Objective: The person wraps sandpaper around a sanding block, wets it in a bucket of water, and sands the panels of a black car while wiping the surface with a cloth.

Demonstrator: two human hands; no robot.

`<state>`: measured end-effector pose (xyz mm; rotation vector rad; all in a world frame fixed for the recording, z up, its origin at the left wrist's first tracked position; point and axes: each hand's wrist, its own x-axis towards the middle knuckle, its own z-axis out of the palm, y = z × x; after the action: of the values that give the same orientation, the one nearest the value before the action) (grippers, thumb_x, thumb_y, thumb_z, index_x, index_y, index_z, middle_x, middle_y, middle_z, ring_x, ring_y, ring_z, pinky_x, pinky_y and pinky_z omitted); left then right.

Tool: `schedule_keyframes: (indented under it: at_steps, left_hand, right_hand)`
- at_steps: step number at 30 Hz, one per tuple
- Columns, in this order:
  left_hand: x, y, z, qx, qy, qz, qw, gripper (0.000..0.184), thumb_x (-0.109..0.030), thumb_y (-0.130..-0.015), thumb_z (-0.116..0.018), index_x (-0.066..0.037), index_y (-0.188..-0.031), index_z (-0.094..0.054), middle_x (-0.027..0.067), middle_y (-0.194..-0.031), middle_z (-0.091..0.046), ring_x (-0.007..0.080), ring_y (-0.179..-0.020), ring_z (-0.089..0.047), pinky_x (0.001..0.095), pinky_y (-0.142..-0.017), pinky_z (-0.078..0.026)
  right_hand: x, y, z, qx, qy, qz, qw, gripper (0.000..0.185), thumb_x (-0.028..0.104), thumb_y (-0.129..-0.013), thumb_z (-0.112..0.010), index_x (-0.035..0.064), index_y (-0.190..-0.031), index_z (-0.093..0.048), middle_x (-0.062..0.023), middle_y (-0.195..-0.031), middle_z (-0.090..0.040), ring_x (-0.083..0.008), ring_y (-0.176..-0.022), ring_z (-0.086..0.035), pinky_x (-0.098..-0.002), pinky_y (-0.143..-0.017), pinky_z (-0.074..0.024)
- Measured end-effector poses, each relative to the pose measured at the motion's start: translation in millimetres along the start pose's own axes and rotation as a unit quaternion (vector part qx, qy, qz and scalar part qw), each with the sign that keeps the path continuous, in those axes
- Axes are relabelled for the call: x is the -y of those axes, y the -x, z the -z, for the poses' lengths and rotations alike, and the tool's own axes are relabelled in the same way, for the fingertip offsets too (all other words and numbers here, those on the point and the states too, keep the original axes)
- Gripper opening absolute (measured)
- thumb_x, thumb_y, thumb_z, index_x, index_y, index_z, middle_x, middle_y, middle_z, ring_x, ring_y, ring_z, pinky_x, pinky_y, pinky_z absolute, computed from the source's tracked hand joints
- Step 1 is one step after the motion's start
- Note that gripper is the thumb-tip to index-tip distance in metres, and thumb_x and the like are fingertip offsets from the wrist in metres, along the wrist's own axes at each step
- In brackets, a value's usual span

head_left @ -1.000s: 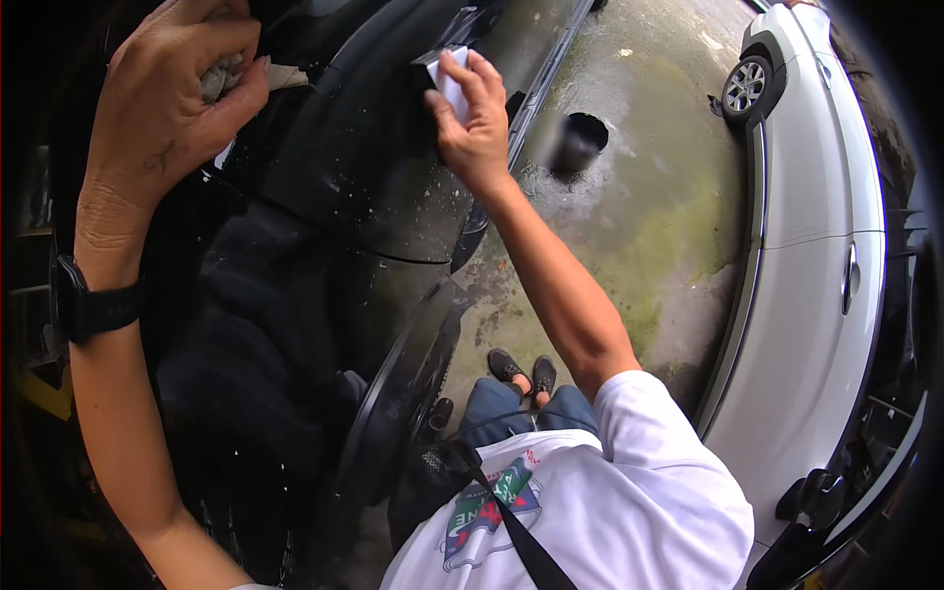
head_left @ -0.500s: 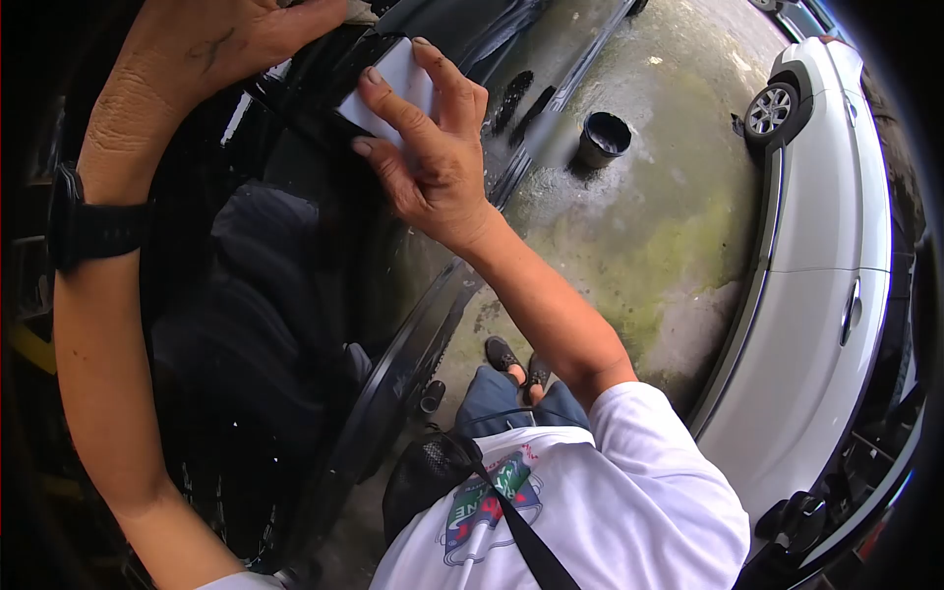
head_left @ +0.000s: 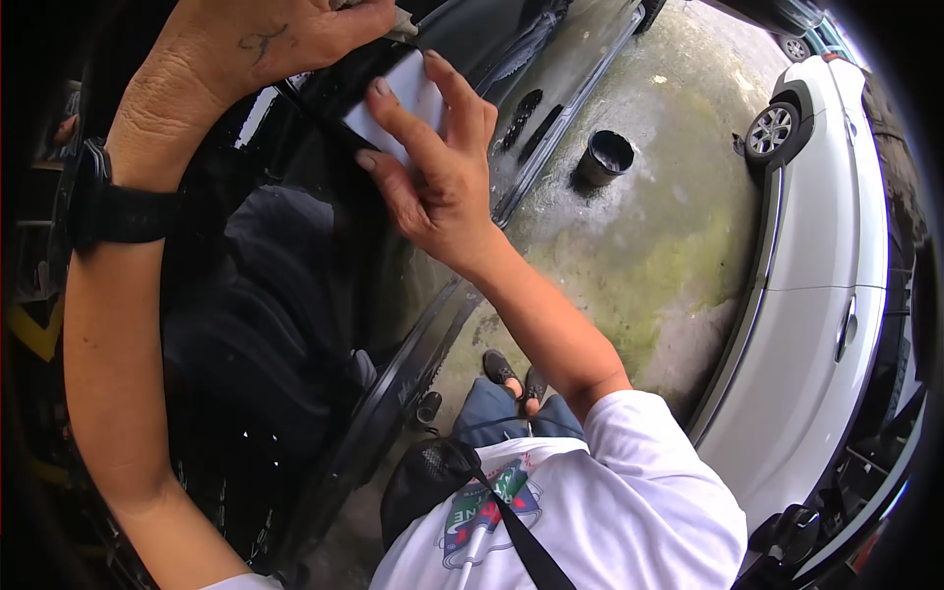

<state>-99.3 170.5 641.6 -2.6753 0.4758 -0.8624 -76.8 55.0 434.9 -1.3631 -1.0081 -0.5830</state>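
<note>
My right hand (head_left: 438,162) grips a flat white block (head_left: 398,106) with a dark edge, its fingers spread over the top. The block lies against the glossy black panel of a dark car (head_left: 265,324). At the top left, my left hand (head_left: 285,34) is closed round a crumpled greyish cloth (head_left: 403,24), which pokes out past the fingers; the rest of that cloth is hidden or cut off by the frame edge. Water drops and wet streaks show on the black surface.
A black bucket (head_left: 607,155) stands on the wet, mossy concrete floor (head_left: 649,246) beside the dark car. Along the right is a parked white car (head_left: 816,265). My shoes (head_left: 513,379) are on the floor at lower centre, and a black bag (head_left: 428,482) hangs at my side.
My right hand has come back towards me and leftward along the black panel with the white block. My left hand has shifted right with the cloth. The view has turned slightly.
</note>
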Motion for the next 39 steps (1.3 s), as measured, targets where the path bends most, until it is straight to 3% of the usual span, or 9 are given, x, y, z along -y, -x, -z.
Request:
schedule_keyframes:
  at_steps: [6,12,15,24,28,30,33,35,39]
  left_hand:
    - [16.0,-2.1,4.6,0.029,0.020,-0.058,0.998,0.018,-0.018,-0.069,-0.081,-0.002,-0.069,-0.073,0.0111,-0.082,-0.066,0.0297,-0.076,-0.066,0.0420,-0.071,-0.055]
    - [11.4,-10.1,11.6,-0.015,0.017,-0.061,0.998,0.014,-0.012,-0.066,-0.079,-0.004,-0.063,-0.068,0.0106,-0.080,-0.063,0.0295,-0.073,-0.063,0.0398,-0.068,-0.053]
    - [5.9,-11.6,8.7,-0.151,-0.021,-0.070,0.986,0.012,-0.007,-0.064,-0.077,-0.003,-0.064,-0.066,0.0087,-0.078,-0.061,0.0284,-0.071,-0.060,0.0393,-0.066,-0.050]
    - [10.2,-8.5,6.0,-0.127,-0.064,-0.057,0.988,0.010,-0.007,-0.064,-0.076,-0.004,-0.066,-0.067,0.0078,-0.083,-0.060,0.0279,-0.077,-0.060,0.0397,-0.071,-0.051]
    - [-10.7,-11.5,12.5,-0.116,-0.112,-0.050,0.986,0.011,-0.007,-0.064,-0.077,-0.004,-0.067,-0.067,0.0079,-0.083,-0.060,0.0282,-0.077,-0.060,0.0398,-0.071,-0.051]
    - [-7.1,-13.5,17.2,-0.097,-0.097,-0.059,0.989,0.011,-0.007,-0.063,-0.078,-0.003,-0.067,-0.067,0.0080,-0.083,-0.060,0.0283,-0.077,-0.059,0.0397,-0.071,-0.051]
    - [-12.0,-20.0,21.1,-0.098,-0.067,-0.042,0.992,0.011,-0.007,-0.063,-0.077,-0.003,-0.066,-0.067,0.0078,-0.082,-0.060,0.0282,-0.077,-0.059,0.0397,-0.071,-0.051]
    - [-6.3,-13.2,18.6,-0.095,-0.051,-0.026,0.994,0.011,-0.007,-0.063,-0.077,-0.003,-0.065,-0.066,0.0077,-0.082,-0.060,0.0282,-0.077,-0.059,0.0397,-0.071,-0.051]
    - [13.1,-9.4,2.0,-0.130,-0.058,-0.071,0.987,0.011,-0.007,-0.064,-0.076,-0.004,-0.065,-0.067,0.0076,-0.081,-0.059,0.0280,-0.077,-0.059,0.0396,-0.071,-0.051]
  right_hand:
    - [-13.6,85.7,21.2,0.025,-0.040,-0.097,0.994,0.065,0.004,-0.071,-0.087,0.0177,-0.133,-0.074,-0.0229,-0.155,-0.045,-0.0376,-0.129,-0.046,-0.0478,-0.109,-0.0394]
    - [16.4,-28.1,3.8,0.022,-0.029,-0.026,0.999,0.063,0.007,-0.075,-0.086,0.0221,-0.135,-0.073,-0.0231,-0.155,-0.045,-0.0399,-0.121,-0.047,-0.0478,-0.108,-0.0419]
    - [5.7,-4.7,9.6,0.035,-0.029,-0.043,0.998,0.063,0.008,-0.075,-0.087,0.0236,-0.135,-0.073,-0.0219,-0.156,-0.044,-0.0400,-0.121,-0.047,-0.0479,-0.107,-0.0428]
    - [-80.9,-61.2,1.0,-0.121,0.014,-0.090,0.988,0.051,0.012,-0.086,-0.082,0.0156,-0.135,-0.071,-0.0220,-0.146,-0.050,-0.0393,-0.123,-0.049,-0.0468,-0.107,-0.0419]
    - [0.0,5.2,6.0,0.016,-0.023,-0.045,0.999,0.061,0.010,-0.078,-0.086,0.0182,-0.136,-0.071,-0.0241,-0.155,-0.044,-0.0402,-0.131,-0.045,-0.0467,-0.113,-0.0371]
    - [-14.1,45.1,16.5,0.033,-0.043,-0.046,0.997,0.062,0.009,-0.077,-0.086,0.0181,-0.136,-0.072,-0.0239,-0.155,-0.045,-0.0387,-0.131,-0.046,-0.0469,-0.113,-0.0367]
    - [-61.6,30.6,17.5,-0.044,-0.008,-0.065,0.997,0.055,0.010,-0.081,-0.085,0.0184,-0.134,-0.073,-0.0219,-0.151,-0.049,-0.0376,-0.131,-0.048,-0.0456,-0.110,-0.0406]
    - [-111.4,-50.7,10.8,-0.146,0.013,-0.124,0.981,0.043,0.014,-0.090,-0.081,0.0150,-0.131,-0.072,-0.0204,-0.140,-0.054,-0.0384,-0.126,-0.049,-0.0440,-0.107,-0.0439]
    - [-65.3,-25.3,6.5,-0.066,-0.005,-0.066,0.996,0.052,0.010,-0.083,-0.082,0.0161,-0.134,-0.072,-0.0220,-0.149,-0.049,-0.0391,-0.125,-0.048,-0.0457,-0.108,-0.0404]
